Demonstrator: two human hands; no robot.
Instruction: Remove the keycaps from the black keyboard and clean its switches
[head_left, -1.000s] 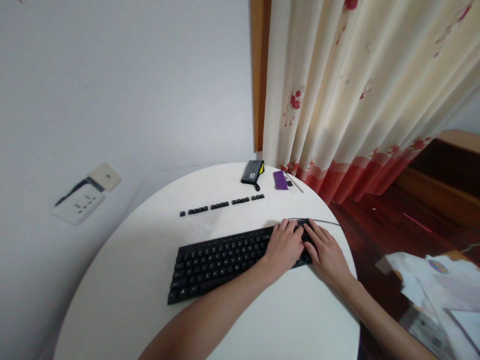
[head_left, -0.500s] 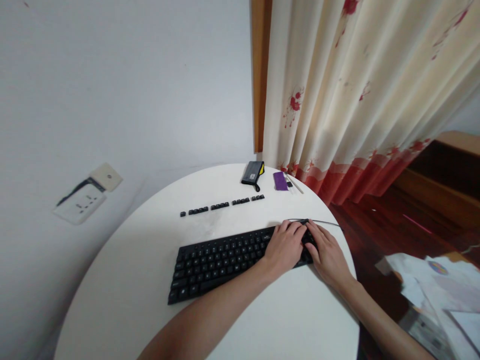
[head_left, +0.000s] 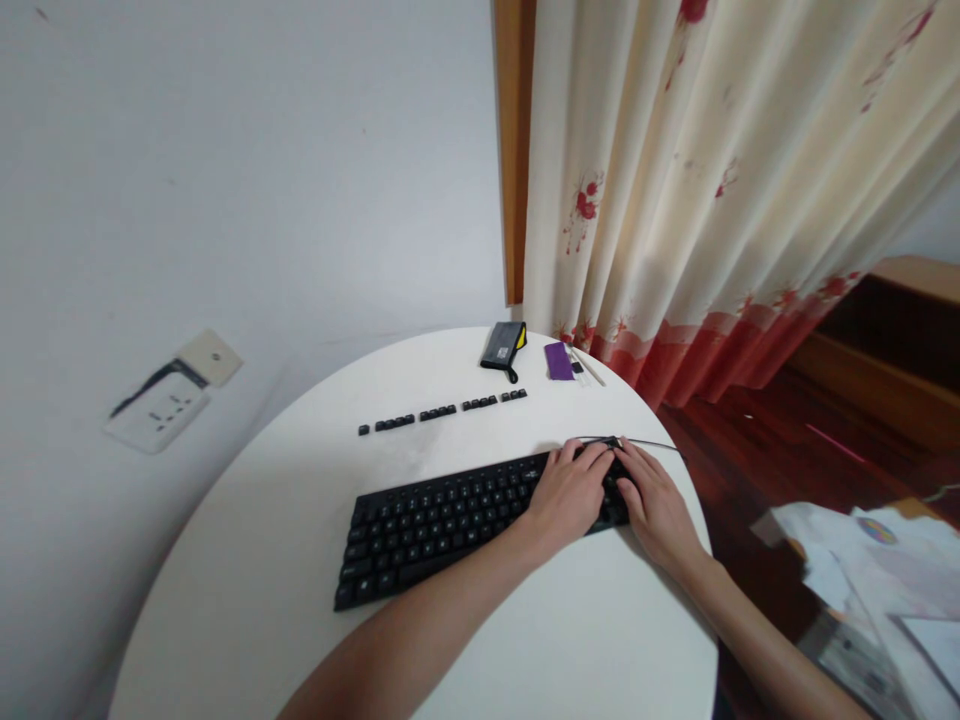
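Observation:
A black keyboard lies at a slant on the round white table. My left hand rests over its right part, fingers curled toward the back edge and closed on it. Beside it, my right hand grips the keyboard's right end, with fingers at the back corner and the thumb over the keys. The fingertips of both hands come close together around a small dark spot at that corner; what lies under them is hidden. Behind the keyboard stretches a row of loose black keycaps, set out in groups.
Toward the back of the table are a dark case with a yellow edge, a purple cloth and a thin white stick. A black cable runs off the right edge. Curtains hang behind; papers lie lower right.
My right thumb has drawn back slightly to the right, away from my left hand. The hands otherwise stay on the keyboard's right end, and the view has shifted a little.

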